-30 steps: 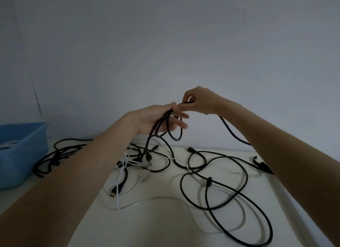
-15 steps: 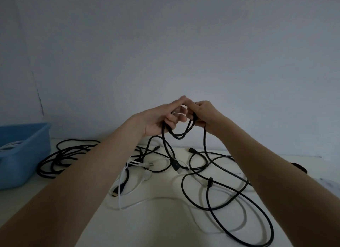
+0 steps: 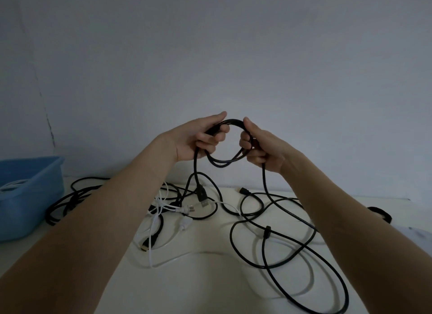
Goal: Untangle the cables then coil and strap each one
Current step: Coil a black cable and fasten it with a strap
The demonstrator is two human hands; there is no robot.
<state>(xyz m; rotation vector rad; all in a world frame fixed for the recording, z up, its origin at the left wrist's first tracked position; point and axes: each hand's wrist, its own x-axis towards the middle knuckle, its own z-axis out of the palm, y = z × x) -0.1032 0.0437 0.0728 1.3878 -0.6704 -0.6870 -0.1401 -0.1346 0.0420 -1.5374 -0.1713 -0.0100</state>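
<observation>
Nearest, on the white worktop [image 3: 210, 285]: slack runs of the black cable [image 3: 264, 192] lie in wide loops at near right, one crossing gathered by a small black strap [image 3: 267, 232]. Just left of these, a thin white cable [image 3: 163, 262] curls toward the near edge, beside a black lead ending in a gold-tipped plug [image 3: 145, 246].

Middle ground: a knot of black and white leads, with a white plug [image 3: 187, 209] and a black USB plug [image 3: 203, 198] hanging from the raised cable just above it. A separate bundle of black cables [image 3: 67, 203] lies at left, near a blue plastic tub [image 3: 32, 187] at the far left edge. A black item at far right is too dark to identify.

Raised above the worktop, near the wall: a small coil [image 3: 228, 145] of the black cable, held between both hands. Left hand [image 3: 201, 138] has its grip closed round the coil's left side; right hand [image 3: 261, 147] has its grip closed round the right side.

Key relation: the uncoiled length drops from under the right hand down to the near-right loops, so that hand is judged the nearer for feeding the next turn. The coil's plane faces the viewer.

Markings: no brand, label or writing legible anywhere.
</observation>
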